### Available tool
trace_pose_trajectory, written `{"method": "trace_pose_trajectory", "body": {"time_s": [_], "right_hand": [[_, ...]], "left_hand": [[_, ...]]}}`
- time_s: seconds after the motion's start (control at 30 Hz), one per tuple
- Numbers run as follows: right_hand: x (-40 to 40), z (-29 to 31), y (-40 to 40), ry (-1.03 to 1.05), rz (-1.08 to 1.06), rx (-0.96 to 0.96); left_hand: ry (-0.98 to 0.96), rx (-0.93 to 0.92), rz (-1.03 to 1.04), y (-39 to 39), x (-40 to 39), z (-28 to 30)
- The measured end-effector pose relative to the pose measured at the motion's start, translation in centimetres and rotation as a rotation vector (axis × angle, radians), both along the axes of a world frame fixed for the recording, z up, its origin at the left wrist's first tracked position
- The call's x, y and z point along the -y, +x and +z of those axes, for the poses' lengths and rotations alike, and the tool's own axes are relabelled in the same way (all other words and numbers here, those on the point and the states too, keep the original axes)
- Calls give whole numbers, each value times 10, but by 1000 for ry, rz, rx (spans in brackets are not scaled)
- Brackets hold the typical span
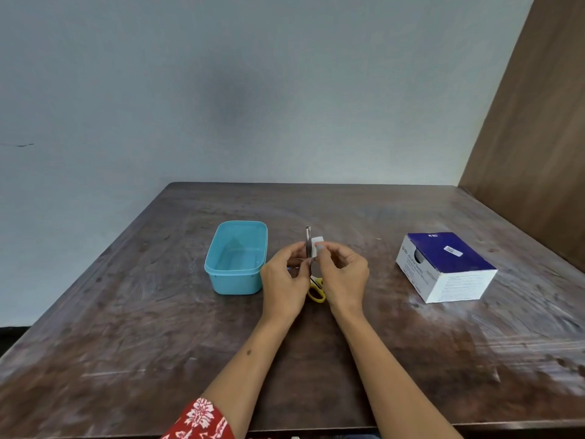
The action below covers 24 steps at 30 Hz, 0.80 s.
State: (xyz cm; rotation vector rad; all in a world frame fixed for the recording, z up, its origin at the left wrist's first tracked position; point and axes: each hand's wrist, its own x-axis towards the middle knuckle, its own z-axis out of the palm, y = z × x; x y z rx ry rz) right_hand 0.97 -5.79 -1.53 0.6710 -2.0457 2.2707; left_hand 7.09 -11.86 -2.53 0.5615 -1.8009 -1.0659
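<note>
Two hands above the worktop (158, 343) centre | your left hand (285, 280) pinches metal tweezers (308, 242), long axis upright | your right hand (343, 274) pinches white pad (317, 245) just beside them | box (443, 264) label reads "BD"

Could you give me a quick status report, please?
Left hand grips yellow-handled scissors, blades up. Right hand pinches small white piece at the blades. Nothing blocking.

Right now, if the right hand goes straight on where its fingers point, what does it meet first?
Probably the grey metal blades of the yellow-handled scissors, which the left hand holds upright. The right hand, pinching a small white square pad, points left at them; depth unclear.
</note>
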Motion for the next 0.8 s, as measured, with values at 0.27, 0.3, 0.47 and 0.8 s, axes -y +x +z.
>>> {"method": "trace_pose_trajectory", "body": {"time_s": [0.27,0.3,0.47,0.8], "right_hand": [[-2,-3,2,165,-43,-305],[-3,-2,3,172,-31,-331],[-2,-5,6,139,-52,-399],[2,-5,1,129,4,-295]], "left_hand": [[-79,28,10,-1,5,-4],[-82,28,0,-1,5,-4],[-91,14,-14,1,4,-4],[-56,7,-66,-1,8,-5]]}}
